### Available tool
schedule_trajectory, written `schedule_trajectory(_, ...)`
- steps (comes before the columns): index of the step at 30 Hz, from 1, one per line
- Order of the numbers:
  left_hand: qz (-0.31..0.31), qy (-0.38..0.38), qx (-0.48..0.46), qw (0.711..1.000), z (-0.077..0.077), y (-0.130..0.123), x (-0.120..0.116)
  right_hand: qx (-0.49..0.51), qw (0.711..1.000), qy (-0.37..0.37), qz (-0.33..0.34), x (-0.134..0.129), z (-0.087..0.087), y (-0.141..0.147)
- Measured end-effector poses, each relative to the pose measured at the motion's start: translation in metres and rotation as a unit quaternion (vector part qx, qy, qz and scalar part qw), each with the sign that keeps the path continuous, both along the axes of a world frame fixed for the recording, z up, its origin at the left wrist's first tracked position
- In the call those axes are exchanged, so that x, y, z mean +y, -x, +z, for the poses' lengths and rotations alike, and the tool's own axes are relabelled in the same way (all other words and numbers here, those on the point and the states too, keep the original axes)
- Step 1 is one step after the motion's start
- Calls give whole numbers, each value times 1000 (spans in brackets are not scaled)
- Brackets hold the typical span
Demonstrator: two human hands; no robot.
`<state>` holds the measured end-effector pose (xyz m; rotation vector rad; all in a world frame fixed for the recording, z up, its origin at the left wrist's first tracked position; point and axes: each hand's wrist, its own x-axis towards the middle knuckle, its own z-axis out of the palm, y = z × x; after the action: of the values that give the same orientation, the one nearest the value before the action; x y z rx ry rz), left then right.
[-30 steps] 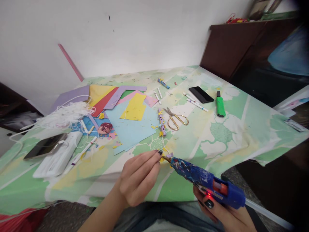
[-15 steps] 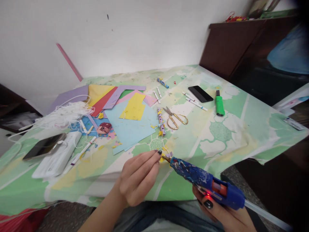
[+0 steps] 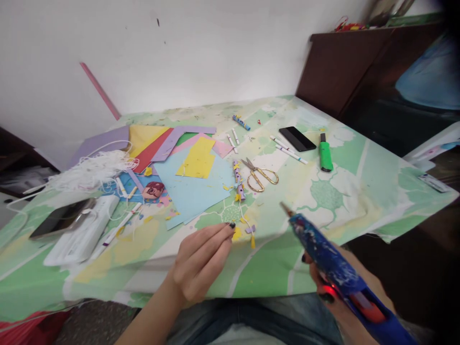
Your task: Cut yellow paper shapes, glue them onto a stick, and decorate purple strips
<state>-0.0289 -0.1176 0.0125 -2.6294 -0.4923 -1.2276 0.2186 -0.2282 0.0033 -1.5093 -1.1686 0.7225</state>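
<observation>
Head view. Surface: table w/ green, white & yellow patterned cloth (image 3: pixel 266 273), creased at near edge.

L. hand (image 3: pixel 203 263): low over near edge, fingers bunched tog., thumb hidden; small bright-yellow paper scrap (image 3: pixel 236 234) right at fingertips, can't tell if pinched. R. hand (image 3: pixel 345 309): wrapped round blue plastic glue gun (image 3: pixel 323 251), red light lit, metal nozzle (image 3: pixel 285 209) aimed up-left, apart from scrap.

Ctr.: purple patterned paper roll (image 3: pixel 239 179) w/ yellow bits, lying flat; thin white cord (image 3: pixel 246 218) from its near end to small purple & yellow tabs. Beside roll, gold-handled metal scissors (image 3: pixel 256 169), blades parted. Beyond, blue paper roll (image 3: pixel 241 122).

L. side: lt-blue paper sheet (image 3: pixel 201 201), smaller yellow sheet (image 3: pixel 197 160) on top; red sheet (image 3: pixel 153 148); tangle of white cord (image 3: pixel 93 172); dark-screened phone (image 3: pixel 61 218) next to white oblong plastic item (image 3: pixel 89 230).

R. side: black flat rectangular device (image 3: pixel 297 138); thin white pens (image 3: pixel 291 154); green plastic lighter (image 3: pixel 325 155).

Room: marked white wall (image 3: pixel 215 52), pink strip (image 3: pixel 99 91) leaning there; dk-brown wooden cabinet (image 3: pixel 334 67), far R.; speckled floor (image 3: pixel 89 323), red fabric (image 3: pixel 34 328) lower L.
</observation>
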Motion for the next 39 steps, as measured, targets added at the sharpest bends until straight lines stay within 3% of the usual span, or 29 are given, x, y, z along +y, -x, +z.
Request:
schedule_trajectory(2,21,7,-29,999,-4,1,0,-170,982,-35,-73,7,7,-12)
schedule_trajectory(4,34,7,-63,997,-8,1,1,-330,937,-47,-106,18,10,-28)
schedule_trajectory(7,35,11,-86,996,-11,1,4,-456,880,8,-131,37,5,-56)
schedule_trajectory(11,30,14,-89,995,-12,0,6,-441,870,115,-189,58,-11,-84)
schedule_trajectory(16,32,1,-78,996,-9,-3,5,-409,883,97,-208,69,-25,-94)
schedule_trajectory(19,34,2,-81,996,-8,-6,6,-418,881,94,-201,66,-21,-85)
schedule_trajectory(23,22,38,-58,997,-5,-13,7,-462,862,46,-205,54,0,-50)
schedule_trajectory(25,27,86,-57,994,-3,-19,8,-449,879,-62,-150,49,13,-25)
schedule_trajectory(27,55,140,-58,987,-1,-26,7,-379,914,-143,24,50,24,-1)
schedule_trajectory(29,84,195,-54,976,1,-31,7,-310,923,-169,152,56,29,18)
schedule_trajectory(33,82,278,-49,956,5,-36,8,-278,916,-209,201,76,29,36)
schedule_trajectory(39,55,380,-44,922,8,-36,13,-258,916,-194,237,91,27,35)
